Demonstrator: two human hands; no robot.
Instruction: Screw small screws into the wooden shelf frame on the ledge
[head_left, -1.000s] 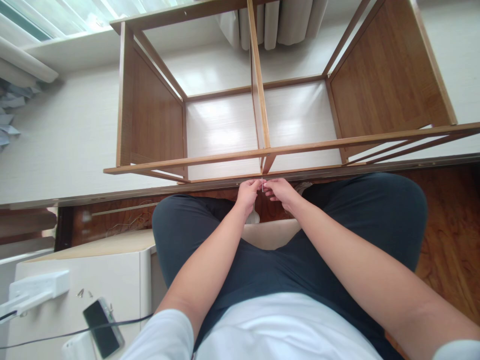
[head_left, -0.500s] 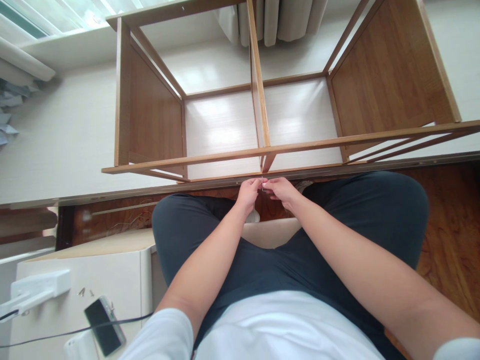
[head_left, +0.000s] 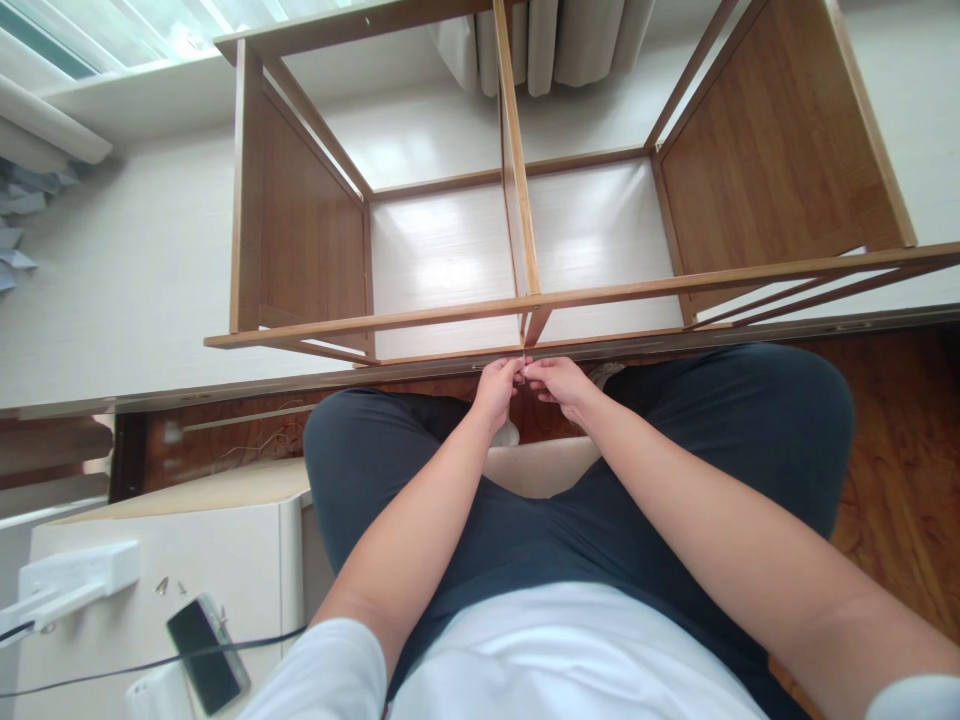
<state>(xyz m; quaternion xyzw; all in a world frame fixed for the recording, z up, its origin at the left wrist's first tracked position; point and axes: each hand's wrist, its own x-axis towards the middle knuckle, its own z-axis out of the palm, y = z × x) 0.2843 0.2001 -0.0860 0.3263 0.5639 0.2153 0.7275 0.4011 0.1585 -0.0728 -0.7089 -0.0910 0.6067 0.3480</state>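
Barely anything had shifted: left hand (head_left: 496,385) and right hand (head_left: 559,382) pinched a small screw (head_left: 523,361) at the wooden frame (head_left: 525,300), which next needed careful seating.

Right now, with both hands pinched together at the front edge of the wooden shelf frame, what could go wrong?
1. The tiny metal piece pinched between the left hand and right hand could slip and drop into the gap between the knees, where it would be hard to spot.
2. The open brown wooden shelf frame lies on the glossy floor, so pushing on its thin front rail might shift it.
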